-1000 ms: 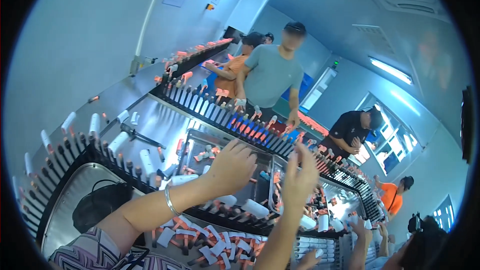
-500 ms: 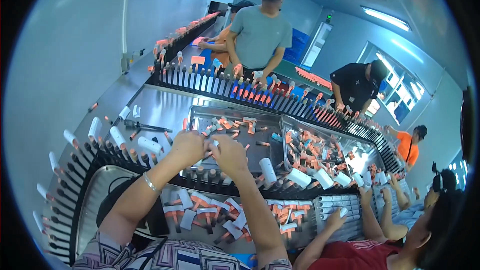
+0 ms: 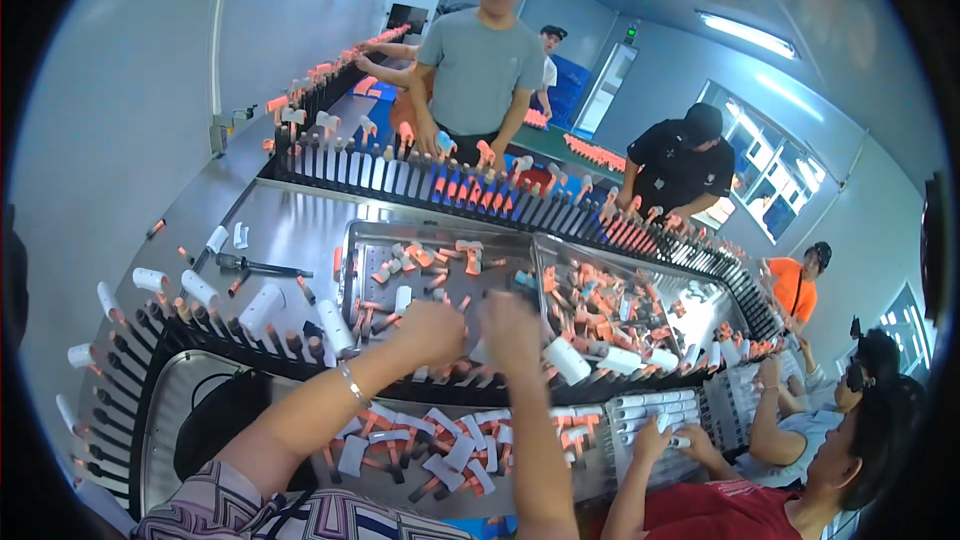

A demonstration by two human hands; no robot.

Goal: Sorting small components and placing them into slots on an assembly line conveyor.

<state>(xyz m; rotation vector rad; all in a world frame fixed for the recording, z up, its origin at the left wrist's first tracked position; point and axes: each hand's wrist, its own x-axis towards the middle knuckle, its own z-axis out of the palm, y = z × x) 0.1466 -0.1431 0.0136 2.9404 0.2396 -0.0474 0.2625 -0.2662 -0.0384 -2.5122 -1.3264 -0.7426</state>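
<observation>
My left hand [image 3: 433, 333], with a bracelet on its wrist, is closed above the near row of the black looped conveyor [image 3: 265, 365]. What its fingers hold, if anything, is hidden. Close on its right, my right hand [image 3: 510, 328] is smeared by motion. A bit of a white part [image 3: 480, 351] shows between the two hands. White curved covers [image 3: 334, 325] sit on the conveyor's upright pegs nearby. Beyond my hands lies a metal tray [image 3: 350, 258] of small orange, grey and white pieces. Below my forearms is a heap of white-and-orange T-shaped parts [image 3: 460, 452].
A second tray [image 3: 610, 300] is piled with orange pieces. A dark rod-like tool [image 3: 262, 267] lies on the metal table at left. A person in grey [image 3: 482, 75] and one in black [image 3: 672, 170] stand across the conveyor. A red-sleeved neighbour [image 3: 720, 510] works close at right.
My hands have moved right and moved apart. The white covers on the near conveyor row have shifted right. The view has turned slightly, and the neighbour in red now has both hands at a white part.
</observation>
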